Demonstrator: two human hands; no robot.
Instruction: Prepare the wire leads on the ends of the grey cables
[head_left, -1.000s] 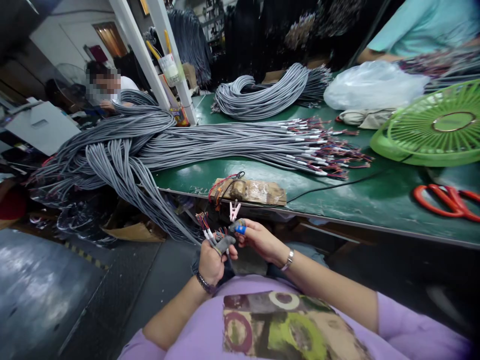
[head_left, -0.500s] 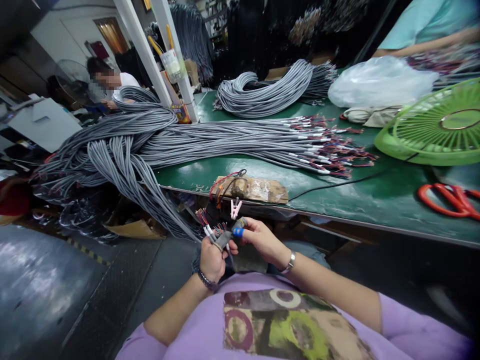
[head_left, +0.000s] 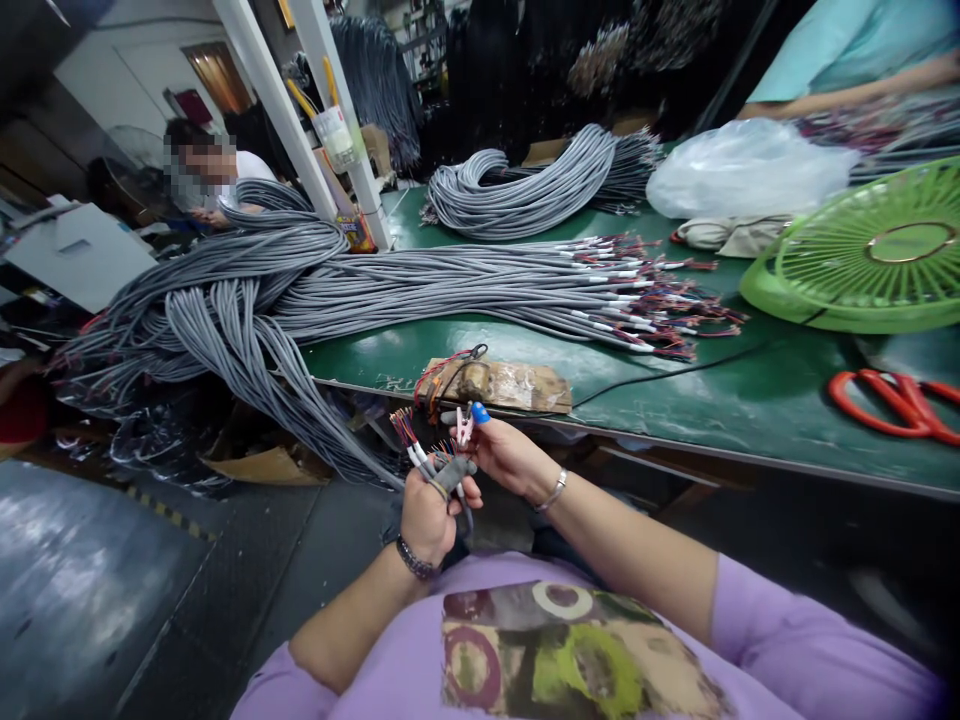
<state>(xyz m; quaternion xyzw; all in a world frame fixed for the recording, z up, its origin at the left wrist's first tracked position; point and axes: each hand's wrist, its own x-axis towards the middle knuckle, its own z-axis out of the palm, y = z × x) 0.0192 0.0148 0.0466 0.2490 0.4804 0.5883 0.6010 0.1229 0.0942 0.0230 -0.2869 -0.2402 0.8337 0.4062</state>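
Near the table's front edge, my left hand [head_left: 426,515] is closed around a few grey cables [head_left: 424,462]. Their white-banded ends fan out into thin coloured wires [head_left: 403,425]. Grey wrapping [head_left: 450,475] covers the thumb of this hand. My right hand [head_left: 506,455] is just to the right and slightly farther forward, its fingers closed about a pale pink clip [head_left: 464,428] by the wooden block [head_left: 525,386]. Blue wrapping [head_left: 480,412] covers a fingertip of my right hand. Part of the clip is hidden by the fingers.
A long bundle of grey cables [head_left: 420,285] crosses the green table [head_left: 360,362], with more coiled cable [head_left: 525,195] behind. On the right are a green fan [head_left: 877,250], red-handled scissors [head_left: 892,400] and a plastic bag [head_left: 750,165]. Co-workers sit at the back left and far right.
My right hand has moved forward and left, away from the left hand, up to the pink clip. The left hand keeps its hold on the cables in nearly the same place.
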